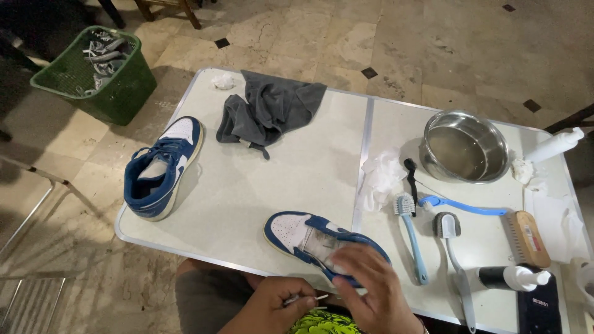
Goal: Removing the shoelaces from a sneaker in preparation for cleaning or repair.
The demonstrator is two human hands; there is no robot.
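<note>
Near shoe [312, 240] lay at table's [260, 204] front edge, toe pointing left. R hand [371, 291] rested open-fingered on its collar; L hand [272, 306], just below, pinched white lace [307, 300].

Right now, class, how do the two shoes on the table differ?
The near shoe lies by the table's front edge under the right hand, its laces out; the far shoe sits untouched at the left edge, laced. The left hand pinches something thin and white. Both shoes are blue and white.
</note>
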